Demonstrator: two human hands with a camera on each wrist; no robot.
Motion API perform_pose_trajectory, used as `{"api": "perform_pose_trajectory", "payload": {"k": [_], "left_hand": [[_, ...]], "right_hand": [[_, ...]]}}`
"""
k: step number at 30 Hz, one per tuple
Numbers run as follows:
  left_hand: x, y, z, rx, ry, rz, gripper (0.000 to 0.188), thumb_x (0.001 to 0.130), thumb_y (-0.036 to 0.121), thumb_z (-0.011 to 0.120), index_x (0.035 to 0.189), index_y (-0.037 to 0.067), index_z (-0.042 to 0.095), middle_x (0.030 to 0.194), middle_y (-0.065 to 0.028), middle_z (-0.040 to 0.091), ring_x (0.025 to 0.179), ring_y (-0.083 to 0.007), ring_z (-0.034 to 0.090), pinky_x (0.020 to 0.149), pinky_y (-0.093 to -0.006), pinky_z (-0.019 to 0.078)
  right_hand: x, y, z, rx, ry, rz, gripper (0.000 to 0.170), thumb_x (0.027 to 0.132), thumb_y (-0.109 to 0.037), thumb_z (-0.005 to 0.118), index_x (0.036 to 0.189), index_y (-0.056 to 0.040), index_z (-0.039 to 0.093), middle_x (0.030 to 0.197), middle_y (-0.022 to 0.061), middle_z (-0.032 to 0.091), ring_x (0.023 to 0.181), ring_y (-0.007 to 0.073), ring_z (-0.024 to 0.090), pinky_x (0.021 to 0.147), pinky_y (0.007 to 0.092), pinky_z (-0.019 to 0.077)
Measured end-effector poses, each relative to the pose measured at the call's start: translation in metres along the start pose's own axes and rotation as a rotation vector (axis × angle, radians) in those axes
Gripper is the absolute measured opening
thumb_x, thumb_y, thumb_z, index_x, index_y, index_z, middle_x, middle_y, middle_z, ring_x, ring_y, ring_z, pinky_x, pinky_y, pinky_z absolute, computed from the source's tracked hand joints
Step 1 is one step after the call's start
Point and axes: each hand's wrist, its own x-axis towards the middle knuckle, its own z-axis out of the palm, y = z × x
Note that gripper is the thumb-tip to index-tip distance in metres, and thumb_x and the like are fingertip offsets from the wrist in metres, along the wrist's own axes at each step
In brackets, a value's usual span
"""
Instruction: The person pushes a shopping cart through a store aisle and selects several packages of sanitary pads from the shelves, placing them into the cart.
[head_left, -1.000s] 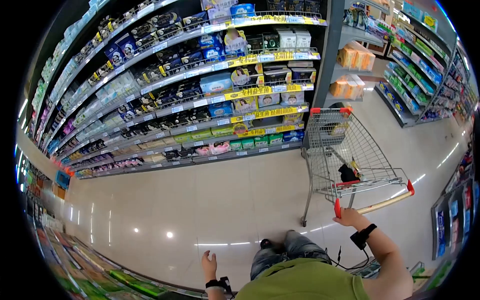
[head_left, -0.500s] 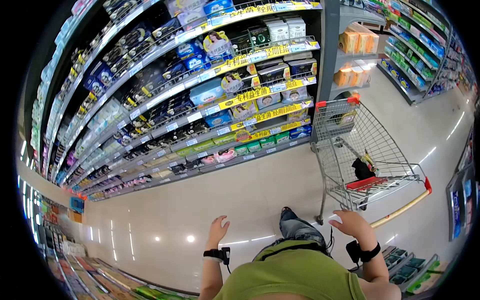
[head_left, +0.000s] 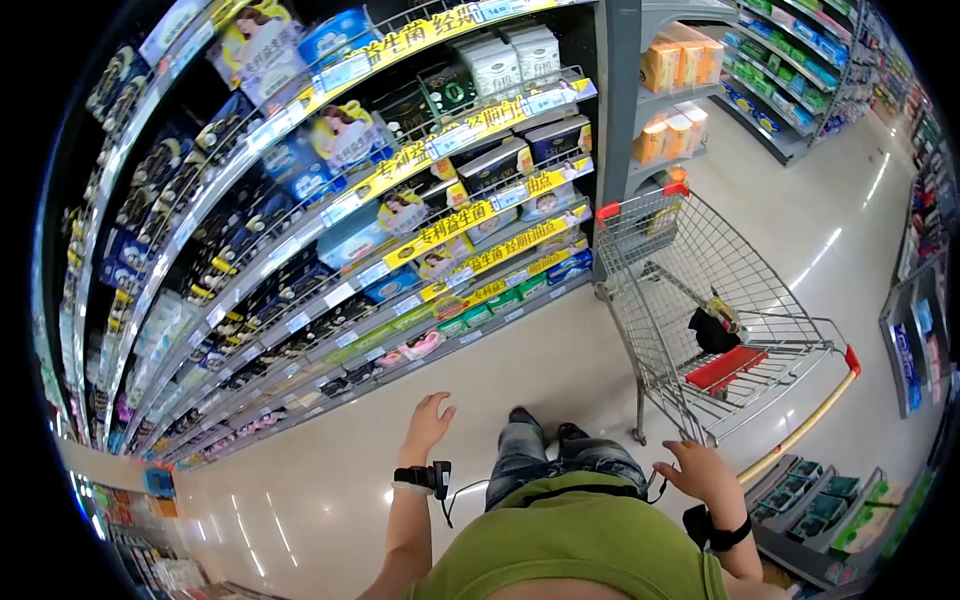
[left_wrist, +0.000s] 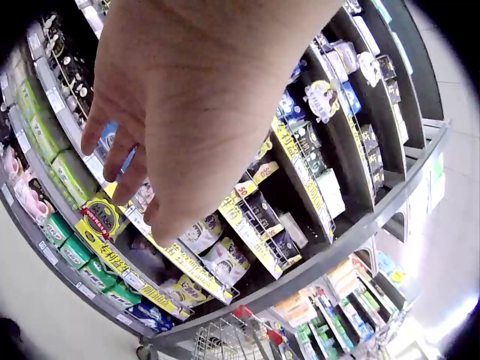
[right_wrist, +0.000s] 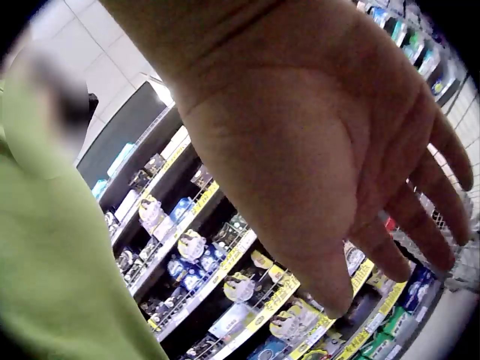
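My left hand (head_left: 428, 425) hangs in the air before the shelves with its fingers loosely bent and nothing in them. In the left wrist view its palm (left_wrist: 202, 97) and relaxed fingers overlap rows of packages. My right hand (head_left: 697, 468) is off the cart, close to the near end of its basket, and holds nothing. The right wrist view shows that palm (right_wrist: 300, 142) with the fingers spread. A metal shopping cart (head_left: 690, 290) stands to the right, its yellow handle (head_left: 800, 425) free of both hands. Inside lies a black item (head_left: 713, 330) beside the red seat flap (head_left: 727, 369).
Tall shelves with yellow price strips (head_left: 455, 228) hold packs of pads in front and to the left. Orange packs (head_left: 680, 62) sit on an end shelf behind the cart. A low rack (head_left: 830, 515) of boxes stands at the lower right. Pale tiled floor (head_left: 330, 455) lies between.
My right hand has let go of the cart handle and come back beside my body. The left hand has risen forward. My body has moved nearer to the shelves.
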Motion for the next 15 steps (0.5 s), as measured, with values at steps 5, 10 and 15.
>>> {"api": "perform_pose_trajectory", "payload": {"k": [5, 10, 15], "left_hand": [[0.062, -0.015, -0.003, 0.014, -0.116, 0.053, 0.03, 0.073, 0.022, 0.056, 0.099, 0.007, 0.052, 0.099, -0.0143, 0.053, 0.095, -0.0312, 0.048, 0.081, -0.0362, 0.0394], [0.129, -0.022, -0.022, 0.005, -0.119, 0.148, 0.029, 0.073, 0.021, 0.057, 0.098, 0.007, 0.052, 0.099, -0.0132, 0.053, 0.095, -0.0299, 0.048, 0.08, -0.0363, 0.0392], [0.18, -0.013, -0.07, -0.002, -0.015, 0.283, 0.019, 0.071, 0.017, 0.058, 0.086, 0.005, 0.055, 0.094, -0.0129, 0.054, 0.09, -0.0305, 0.05, 0.077, -0.0356, 0.0402]], "right_hand": [[0.0, -0.019, -0.001, -0.018, 0.032, 0.214, 0.042, 0.076, -0.037, 0.052, 0.103, -0.005, 0.051, 0.084, 0.0182, 0.055, 0.078, 0.0335, 0.053, 0.067, 0.0388, 0.0438], [0.045, -0.064, -0.01, 0.043, 0.107, 0.187, 0.04, 0.075, -0.035, 0.053, 0.101, -0.0042, 0.051, 0.084, 0.0183, 0.055, 0.076, 0.0337, 0.053, 0.066, 0.0387, 0.0435], [0.114, -0.108, -0.037, 0.011, 0.125, 0.067, 0.039, 0.075, -0.03, 0.054, 0.103, -0.0037, 0.05, 0.087, 0.0185, 0.055, 0.078, 0.0341, 0.053, 0.068, 0.038, 0.0424]]}}
